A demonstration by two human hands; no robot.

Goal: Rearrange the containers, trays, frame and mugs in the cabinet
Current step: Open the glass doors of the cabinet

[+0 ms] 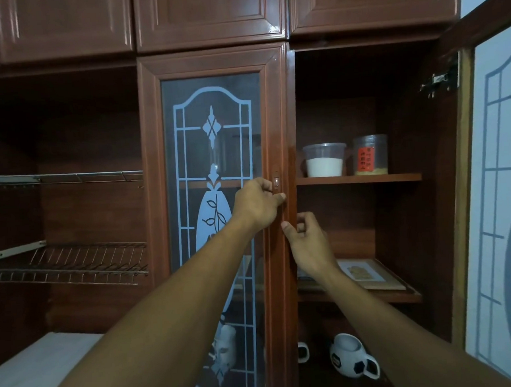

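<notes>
My left hand grips the edge of the closed glass cabinet door just below its small handle. A little lower, my right hand pinches the same door edge, thumb on the front and fingers curled behind. In the open right compartment, a clear tub of white powder and a clear jar with a red label stand on the top shelf. A picture frame lies flat on the middle shelf. A football-patterned mug and a partly hidden mug sit below. Another white mug shows through the glass.
The right cabinet door stands swung open at the far right. An open bay on the left holds a wire dish rack, with a white counter top below it. Closed wooden cupboards run along the top.
</notes>
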